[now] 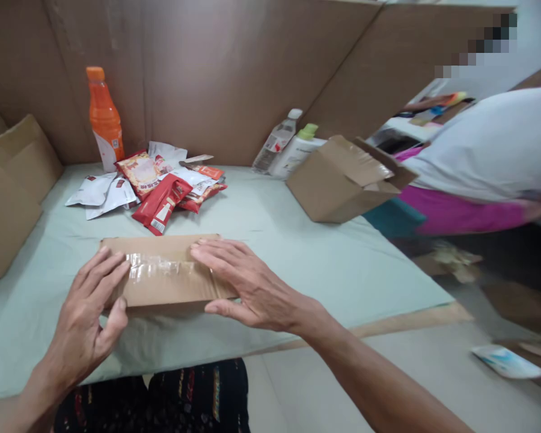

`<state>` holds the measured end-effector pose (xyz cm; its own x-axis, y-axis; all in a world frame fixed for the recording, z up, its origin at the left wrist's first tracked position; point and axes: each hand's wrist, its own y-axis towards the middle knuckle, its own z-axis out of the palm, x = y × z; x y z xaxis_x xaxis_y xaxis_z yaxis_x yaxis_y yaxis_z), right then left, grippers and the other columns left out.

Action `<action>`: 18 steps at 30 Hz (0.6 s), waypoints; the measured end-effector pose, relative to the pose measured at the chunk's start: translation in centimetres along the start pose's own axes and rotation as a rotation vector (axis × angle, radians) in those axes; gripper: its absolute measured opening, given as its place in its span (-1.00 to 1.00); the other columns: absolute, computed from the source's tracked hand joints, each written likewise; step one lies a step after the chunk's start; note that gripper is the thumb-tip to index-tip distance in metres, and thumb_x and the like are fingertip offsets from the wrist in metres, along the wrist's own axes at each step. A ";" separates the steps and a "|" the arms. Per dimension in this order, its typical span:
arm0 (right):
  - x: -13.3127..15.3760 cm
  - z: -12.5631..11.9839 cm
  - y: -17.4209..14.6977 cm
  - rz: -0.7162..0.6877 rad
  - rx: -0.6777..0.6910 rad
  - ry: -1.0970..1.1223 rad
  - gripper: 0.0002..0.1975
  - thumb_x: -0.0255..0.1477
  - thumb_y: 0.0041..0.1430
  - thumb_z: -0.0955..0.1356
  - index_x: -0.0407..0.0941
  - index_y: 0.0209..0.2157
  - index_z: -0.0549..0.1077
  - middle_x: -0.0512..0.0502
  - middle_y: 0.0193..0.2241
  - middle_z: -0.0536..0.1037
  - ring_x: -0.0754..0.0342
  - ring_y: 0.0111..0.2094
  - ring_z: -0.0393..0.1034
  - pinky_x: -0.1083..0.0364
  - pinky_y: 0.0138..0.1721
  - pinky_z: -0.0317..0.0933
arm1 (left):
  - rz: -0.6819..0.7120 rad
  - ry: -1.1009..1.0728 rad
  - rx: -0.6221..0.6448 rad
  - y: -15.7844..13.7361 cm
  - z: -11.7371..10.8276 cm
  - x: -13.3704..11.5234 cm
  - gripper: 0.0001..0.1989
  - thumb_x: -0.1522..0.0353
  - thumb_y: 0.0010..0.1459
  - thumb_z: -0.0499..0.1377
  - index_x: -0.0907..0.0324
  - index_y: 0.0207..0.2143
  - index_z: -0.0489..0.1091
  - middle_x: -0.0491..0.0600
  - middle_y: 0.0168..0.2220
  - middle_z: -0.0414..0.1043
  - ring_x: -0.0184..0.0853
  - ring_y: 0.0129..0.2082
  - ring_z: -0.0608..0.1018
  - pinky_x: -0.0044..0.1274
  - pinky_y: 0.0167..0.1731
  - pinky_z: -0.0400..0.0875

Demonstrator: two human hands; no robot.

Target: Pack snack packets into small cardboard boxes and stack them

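A closed cardboard box (162, 288) lies flat on the table close to its front edge, with clear tape across the middle of its top. On the box's left end rests my left hand (88, 307), fingers over the top and thumb along the near side. My right hand (247, 285) holds the right end in the same way, its fingers on the top and its thumb at the near edge. Just behind the box is a pile of snack packets, with a red packet (162, 201) at the front and white packets (101, 191) to the left.
An orange drink bottle (105, 120) stands behind the packets. A clear bottle (277, 141) and a white bottle with a green cap (297, 150) lean against the cardboard wall (234, 72). Open boxes stand left (9, 198) and right (338, 183). A person in white (491, 144) is at the right.
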<state>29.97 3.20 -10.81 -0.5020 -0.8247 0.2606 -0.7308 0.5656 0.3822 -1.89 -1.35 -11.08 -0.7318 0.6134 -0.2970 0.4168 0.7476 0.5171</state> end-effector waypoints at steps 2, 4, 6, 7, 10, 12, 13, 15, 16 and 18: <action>0.3 -0.6 0.6 -0.025 0.048 -0.049 -0.38 -0.03 0.44 0.26 -0.08 0.36 0.32 -0.34 0.34 0.36 -0.19 0.40 0.14 -0.28 0.36 0.06 | 0.009 -0.006 -0.017 0.1 0.0 0.5 -0.48 0.42 0.37 0.04 0.01 0.35 0.24 0.03 0.29 0.37 -0.04 0.40 0.29 -0.18 0.34 0.31; 0.1 -1.2 1.7 -0.065 0.106 -0.095 -0.42 -0.01 0.39 0.31 -0.03 0.29 0.43 -0.34 0.38 0.29 -0.26 0.42 0.07 -0.33 0.36 -0.01 | 0.031 0.007 -0.024 0.0 0.2 1.1 -0.49 0.39 0.38 0.04 0.00 0.35 0.25 0.03 0.30 0.35 -0.01 0.40 0.29 -0.15 0.34 0.29; -0.5 -1.5 3.1 -0.095 0.165 -0.110 -0.37 0.05 0.30 0.37 0.03 0.28 0.45 -0.33 0.41 0.23 -0.31 0.44 0.01 -0.38 0.35 -0.04 | 0.053 0.019 -0.035 -0.1 0.5 1.7 -0.47 0.37 0.40 0.03 -0.01 0.38 0.22 0.04 0.32 0.33 0.04 0.41 0.27 -0.10 0.33 0.29; -1.0 -1.6 3.8 -0.100 0.192 -0.111 -0.33 0.07 0.26 0.40 0.05 0.29 0.44 -0.32 0.43 0.21 -0.32 0.44 0.00 -0.38 0.34 -0.04 | 0.060 0.026 -0.045 -0.2 0.7 2.0 -0.46 0.36 0.40 0.02 -0.01 0.40 0.20 0.05 0.33 0.33 0.06 0.41 0.27 -0.06 0.32 0.29; -2.1 -1.7 5.0 -0.098 0.245 -0.119 -0.28 0.09 0.22 0.42 0.09 0.33 0.40 -0.29 0.45 0.17 -0.30 0.44 0.02 -0.32 0.31 0.04 | 0.063 0.047 -0.077 -0.4 1.2 2.8 -0.45 0.34 0.42 0.02 -0.05 0.42 0.16 0.05 0.33 0.34 0.15 0.40 0.28 0.07 0.29 0.30; -2.1 -1.7 5.1 -0.087 0.254 -0.135 -0.30 0.07 0.22 0.43 0.12 0.32 0.40 -0.27 0.46 0.16 -0.28 0.43 0.05 -0.27 0.27 0.10 | 0.055 0.049 -0.086 -0.6 1.3 3.1 -0.44 0.33 0.42 0.03 -0.09 0.43 0.16 0.04 0.33 0.34 0.18 0.40 0.28 0.12 0.28 0.29; -1.9 -1.7 5.0 -0.079 0.253 -0.144 -0.31 0.05 0.22 0.43 0.12 0.32 0.41 -0.26 0.46 0.16 -0.28 0.42 0.05 -0.26 0.25 0.12 | 0.058 0.046 -0.088 -0.6 1.3 3.3 -0.44 0.33 0.42 0.03 -0.11 0.43 0.16 0.03 0.34 0.34 0.18 0.40 0.29 0.13 0.28 0.28; -1.3 -1.8 4.3 -0.061 0.245 -0.153 -0.32 0.01 0.22 0.44 0.13 0.32 0.41 -0.25 0.46 0.15 -0.30 0.42 0.05 -0.27 0.22 0.14 | 0.081 0.037 -0.079 -0.6 1.3 3.4 -0.43 0.33 0.41 0.05 -0.15 0.43 0.16 -0.01 0.35 0.34 0.16 0.40 0.29 0.11 0.32 0.24; -1.0 -2.0 3.8 -0.054 0.240 -0.152 -0.33 -0.01 0.23 0.44 0.12 0.32 0.41 -0.25 0.46 0.16 -0.31 0.41 0.06 -0.28 0.21 0.15 | 0.104 0.039 -0.064 -0.5 1.3 3.4 -0.42 0.33 0.41 0.05 -0.16 0.43 0.15 -0.03 0.36 0.32 0.14 0.41 0.28 0.09 0.34 0.21; -0.5 -2.5 2.6 -0.033 0.234 -0.137 -0.35 -0.05 0.24 0.44 0.10 0.32 0.41 -0.26 0.45 0.18 -0.31 0.40 0.09 -0.29 0.19 0.17 | 0.158 0.058 -0.019 -0.1 1.6 3.0 -0.40 0.33 0.41 0.04 -0.15 0.45 0.11 -0.04 0.39 0.28 0.11 0.43 0.25 0.04 0.37 0.19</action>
<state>29.47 5.05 -7.68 -0.5224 -0.8438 0.1229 -0.8269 0.5365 0.1687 -3.26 0.88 -13.30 -0.6881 0.7067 -0.1646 0.5189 0.6378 0.5692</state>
